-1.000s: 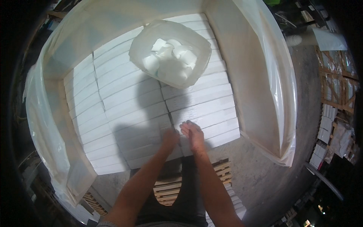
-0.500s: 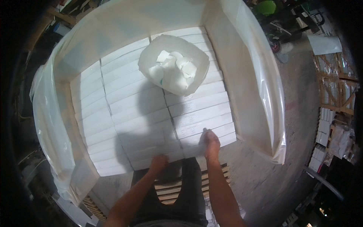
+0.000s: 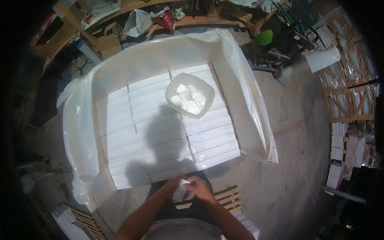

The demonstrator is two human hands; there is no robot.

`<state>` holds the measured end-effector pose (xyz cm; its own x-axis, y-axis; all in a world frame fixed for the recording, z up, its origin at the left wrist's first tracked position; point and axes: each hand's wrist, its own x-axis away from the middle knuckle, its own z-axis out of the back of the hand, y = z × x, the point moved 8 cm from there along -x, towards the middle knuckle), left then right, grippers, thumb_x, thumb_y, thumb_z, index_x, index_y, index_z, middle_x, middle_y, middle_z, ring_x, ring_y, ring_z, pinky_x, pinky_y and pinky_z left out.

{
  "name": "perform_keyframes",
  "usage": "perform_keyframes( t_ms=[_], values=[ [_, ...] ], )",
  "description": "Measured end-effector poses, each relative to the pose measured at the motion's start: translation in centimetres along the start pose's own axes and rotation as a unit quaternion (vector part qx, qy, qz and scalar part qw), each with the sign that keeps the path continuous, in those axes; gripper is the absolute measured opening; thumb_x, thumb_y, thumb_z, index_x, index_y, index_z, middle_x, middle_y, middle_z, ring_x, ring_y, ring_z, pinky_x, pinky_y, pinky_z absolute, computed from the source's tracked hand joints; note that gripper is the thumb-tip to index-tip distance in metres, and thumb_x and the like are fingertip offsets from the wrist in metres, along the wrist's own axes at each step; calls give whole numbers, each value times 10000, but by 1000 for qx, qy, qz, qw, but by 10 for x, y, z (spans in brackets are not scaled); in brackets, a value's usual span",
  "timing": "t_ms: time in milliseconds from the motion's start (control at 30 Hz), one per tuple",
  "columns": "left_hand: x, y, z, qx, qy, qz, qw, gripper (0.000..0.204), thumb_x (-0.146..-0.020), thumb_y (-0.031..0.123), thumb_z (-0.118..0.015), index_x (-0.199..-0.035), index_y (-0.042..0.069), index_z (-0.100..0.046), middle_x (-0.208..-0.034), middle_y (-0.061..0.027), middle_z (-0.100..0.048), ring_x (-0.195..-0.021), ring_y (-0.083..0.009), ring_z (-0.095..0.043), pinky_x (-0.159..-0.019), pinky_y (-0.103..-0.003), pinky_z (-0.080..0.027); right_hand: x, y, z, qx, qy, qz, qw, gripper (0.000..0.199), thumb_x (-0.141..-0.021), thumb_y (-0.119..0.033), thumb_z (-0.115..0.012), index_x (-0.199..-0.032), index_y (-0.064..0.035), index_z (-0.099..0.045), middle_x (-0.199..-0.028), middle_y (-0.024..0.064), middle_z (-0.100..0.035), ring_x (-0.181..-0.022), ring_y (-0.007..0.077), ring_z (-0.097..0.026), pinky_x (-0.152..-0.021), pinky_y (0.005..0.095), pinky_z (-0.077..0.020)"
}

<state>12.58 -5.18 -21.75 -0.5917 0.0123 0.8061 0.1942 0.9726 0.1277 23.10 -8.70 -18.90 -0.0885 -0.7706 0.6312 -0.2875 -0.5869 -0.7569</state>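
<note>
Close to my body, past the near edge of the stacked boxes, both hands hold a small white box-shaped piece [image 3: 180, 191]; its exact kind is unclear. My left hand [image 3: 171, 186] is closed along its left side. The fingers of my right hand [image 3: 203, 189] pinch its upper right part. In front of me, rows of long white boxes [image 3: 160, 138] lie packed side by side. On top of them, toward the far right, stands a translucent plastic tub [image 3: 208, 89] with several white scraps [image 3: 192, 97] inside.
Milky plastic sheeting [image 3: 78, 132] rises around the left, far and right sides of the boxes. Wooden slats of a pallet [image 3: 228, 198] show near my legs. Wrapped wooden crates [image 3: 352, 92] stand at right. A cluttered wooden shelf [image 3: 188, 21] runs along the back.
Both hands have left the near row of boxes and come together by my body, now on the small white piece. My view has shifted, so the boxes and tub appear smaller.
</note>
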Motion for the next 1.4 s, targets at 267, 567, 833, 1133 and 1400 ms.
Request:
perform_keyframes(
  t_ms=[267, 567, 833, 1133, 1400],
  values=[
    [86, 32, -69, -94, -107, -57, 988, 635, -999, 422, -135, -947, -46, -562, -734, -164, -622, -602, -254, -606, -569, -339, -505, 57, -86, -24, -76, -17, -22, 997, 140, -885, -87, -591, -844, 47, -596, -654, 87, -574, -606, 161, -581, -587, 280, -470],
    [138, 39, -101, -137, -169, -158, 963, 384, -1003, 326, -306, -1075, -2, -495, -850, -165, -639, -655, -214, -609, -570, -311, -507, 100, -125, -19, 79, 68, 119, 987, 256, -909, -197, -580, -940, 44, -661, -764, 35, -602, -706, 109, -537, -669, 251, -438],
    [171, 67, -111, -363, -20, -274, 890, 298, -965, 253, -450, -1035, 6, -601, -899, -80, -658, -749, -133, -598, -678, -270, -471, 101, -113, -2, 3, 134, 98, 986, 214, -872, -163, -638, -969, 26, -662, -781, 14, -615, -680, 84, -536, -636, 240, -458],
    [178, 68, -107, -292, 21, -228, 929, 314, -878, 267, -595, -1060, 16, -641, -877, -56, -649, -762, -118, -575, -695, -268, -446, 114, -134, -22, -182, 22, 55, 982, 243, -902, -179, -573, -973, 44, -639, -774, 76, -642, -661, 125, -546, -617, 235, -433],
    [186, 71, -111, -268, -2, -241, 933, 294, -852, 246, -617, -1038, 21, -648, -887, -64, -643, -780, -135, -575, -710, -285, -452, 109, -131, -29, -187, -5, 26, 982, 210, -876, -133, -601, -965, 55, -626, -796, 92, -634, -679, 124, -537, -610, 230, -416]
  ],
)
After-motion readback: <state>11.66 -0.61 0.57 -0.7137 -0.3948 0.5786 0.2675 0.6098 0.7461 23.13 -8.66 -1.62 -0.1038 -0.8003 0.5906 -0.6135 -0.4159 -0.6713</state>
